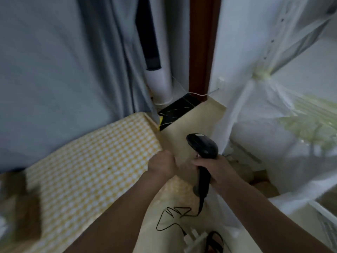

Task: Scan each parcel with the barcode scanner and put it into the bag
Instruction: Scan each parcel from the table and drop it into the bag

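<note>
Head view: two hands (191, 167), one barcode scanner (203, 146).

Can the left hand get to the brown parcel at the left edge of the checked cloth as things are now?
Probably yes. The left hand is closed with nothing visible in it, and only bare yellow checked cloth lies between it and the blurred brown parcel. The right hand holds the barcode scanner.
</note>
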Tool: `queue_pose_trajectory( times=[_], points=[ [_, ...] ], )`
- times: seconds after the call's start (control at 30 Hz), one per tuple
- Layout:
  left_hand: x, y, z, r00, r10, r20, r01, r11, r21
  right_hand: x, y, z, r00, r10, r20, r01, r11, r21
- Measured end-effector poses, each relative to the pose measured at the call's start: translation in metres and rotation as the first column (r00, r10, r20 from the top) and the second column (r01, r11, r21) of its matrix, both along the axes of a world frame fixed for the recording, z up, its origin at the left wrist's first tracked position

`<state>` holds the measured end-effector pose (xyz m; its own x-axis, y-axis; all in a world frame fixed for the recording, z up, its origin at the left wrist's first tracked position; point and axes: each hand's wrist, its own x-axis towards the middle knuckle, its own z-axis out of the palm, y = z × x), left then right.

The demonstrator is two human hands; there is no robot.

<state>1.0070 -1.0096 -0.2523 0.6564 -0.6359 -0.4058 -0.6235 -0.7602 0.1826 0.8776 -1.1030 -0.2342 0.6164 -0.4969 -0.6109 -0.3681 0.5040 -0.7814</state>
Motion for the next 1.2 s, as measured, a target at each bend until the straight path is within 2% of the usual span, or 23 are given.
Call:
queue_pose_trajectory(
  times=[0.13, 0.23, 0.43, 0.6, 0.73, 0.83, 1.07, 1.2],
  points=[
    [0.036, 0.141, 0.005, 0.978, 0.208, 0.029, -0.208, 0.978, -0.003, 0.052, 0.106, 0.009, 0.988, 0.156, -0.009, -0.156, 0.987, -0.036],
    [0.053, 0.256, 0.008, 0.921, 0.386, 0.056, -0.386, 0.922, -0.017, 0.087, 0.192, 0.016, 0.959, 0.285, 0.003, -0.284, 0.955, -0.083],
    [0.051, 0.468, 0.014, 0.753, 0.654, 0.074, -0.657, 0.754, 0.01, 0.141, 0.353, 0.026, 0.853, 0.522, 0.01, -0.515, 0.845, -0.145],
    [0.026, 0.591, 0.022, 0.586, 0.804, 0.099, -0.809, 0.588, 0.013, 0.164, 0.461, 0.031, 0.754, 0.656, 0.035, -0.644, 0.748, -0.158],
    [0.011, 0.647, 0.018, 0.467, 0.881, 0.077, -0.883, 0.469, -0.01, 0.175, 0.518, 0.028, 0.688, 0.726, 0.018, -0.713, 0.68, -0.17],
    [0.008, 0.67, 0.01, 0.413, 0.909, 0.051, -0.909, 0.415, -0.035, 0.183, 0.545, 0.02, 0.649, 0.76, -0.016, -0.752, 0.639, -0.16],
    [0.033, 0.699, 0.005, 0.352, 0.936, 0.009, -0.934, 0.352, -0.06, 0.221, 0.579, 0.006, 0.629, 0.778, -0.009, -0.77, 0.621, -0.148],
    [0.073, 0.711, 0.004, 0.383, 0.924, -0.021, -0.923, 0.382, -0.045, 0.259, 0.59, -0.004, 0.654, 0.756, -0.007, -0.751, 0.648, -0.127]
  ],
)
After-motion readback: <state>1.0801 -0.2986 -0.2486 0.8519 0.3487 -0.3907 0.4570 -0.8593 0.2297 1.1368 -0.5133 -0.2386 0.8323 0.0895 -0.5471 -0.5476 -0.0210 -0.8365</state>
